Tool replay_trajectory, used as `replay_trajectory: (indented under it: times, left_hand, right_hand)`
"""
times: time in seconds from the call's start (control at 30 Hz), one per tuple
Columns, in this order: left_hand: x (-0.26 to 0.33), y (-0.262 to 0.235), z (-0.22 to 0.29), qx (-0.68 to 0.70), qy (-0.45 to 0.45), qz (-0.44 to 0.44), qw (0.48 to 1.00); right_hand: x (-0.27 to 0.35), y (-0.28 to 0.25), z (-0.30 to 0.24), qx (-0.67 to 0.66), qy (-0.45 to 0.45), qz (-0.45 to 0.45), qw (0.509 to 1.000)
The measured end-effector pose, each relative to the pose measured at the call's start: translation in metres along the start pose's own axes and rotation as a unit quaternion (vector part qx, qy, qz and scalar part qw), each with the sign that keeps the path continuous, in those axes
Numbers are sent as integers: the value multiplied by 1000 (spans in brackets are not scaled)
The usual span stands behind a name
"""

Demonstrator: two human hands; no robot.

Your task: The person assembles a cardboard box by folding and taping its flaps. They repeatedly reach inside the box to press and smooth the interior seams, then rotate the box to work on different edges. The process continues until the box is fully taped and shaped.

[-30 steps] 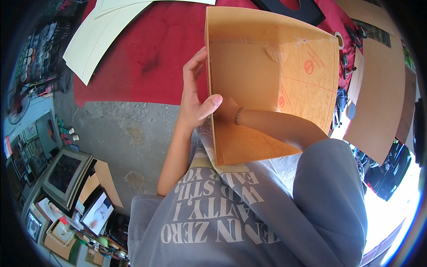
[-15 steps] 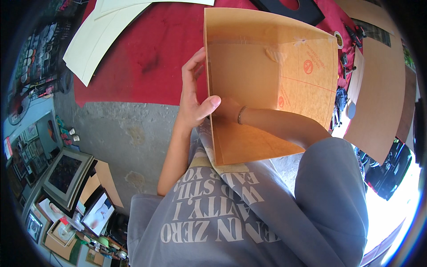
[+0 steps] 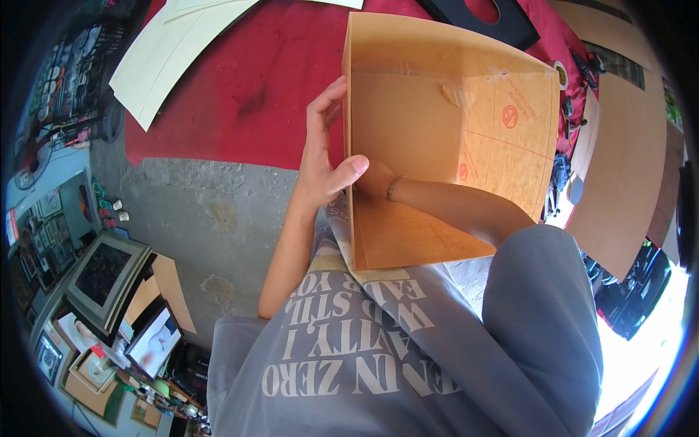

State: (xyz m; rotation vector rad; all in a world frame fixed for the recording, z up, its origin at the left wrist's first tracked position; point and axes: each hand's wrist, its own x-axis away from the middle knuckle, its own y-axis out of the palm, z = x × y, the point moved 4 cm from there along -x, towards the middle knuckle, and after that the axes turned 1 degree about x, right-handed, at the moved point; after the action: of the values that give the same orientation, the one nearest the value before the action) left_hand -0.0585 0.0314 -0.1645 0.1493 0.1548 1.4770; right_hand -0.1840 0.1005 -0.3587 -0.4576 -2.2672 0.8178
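Observation:
A large brown box [image 3: 408,109], covered in paper-like sheeting with red printed marks on one inner wall, stands tilted with its open side toward me. My left hand [image 3: 324,156] grips its left wall, the thumb over the rim and the fingers along the outer face. Into the box reaches my right hand [image 3: 375,180], a bracelet on its wrist, close to the inside of that same wall. The right fingers are hidden behind the wall's edge and in shade. A loose flap of film [image 3: 453,95] sticks out inside the box.
Red cloth [image 3: 233,109] covers the work surface ahead, with cream sheets [image 3: 171,58] at far left and a black panel with a round hole [image 3: 502,25] at far right. Tape [image 3: 561,75] and tools lie beyond the box. Brown boards [image 3: 619,167] stand right; framed pictures [image 3: 109,284] lean left.
The view has shifted slightly, so the box and surroundings sit a little differently. Both hands keep their places on and in the box.

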Motion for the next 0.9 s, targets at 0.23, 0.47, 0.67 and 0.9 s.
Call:
replay_trajectory:
  times: [0.23, 0.47, 0.67, 0.9]
  left_hand:
    - [-1, 0, -3, 11, 8, -5, 1000]
    - [-1, -1, -3, 4, 12, -10, 1000]
    - [0, -1, -2, 2, 17, -9, 1000]
    - [0, 0, -3, 19, 7, -8, 1000]
  right_hand:
    - [2, 5, 3, -38, 24, 51, 998]
    - [5, 1, -7, 58, 37, 31, 997]
    - [1, 11, 8, -40, 60, 69, 995]
    - [11, -9, 15, 67, 65, 14, 996]
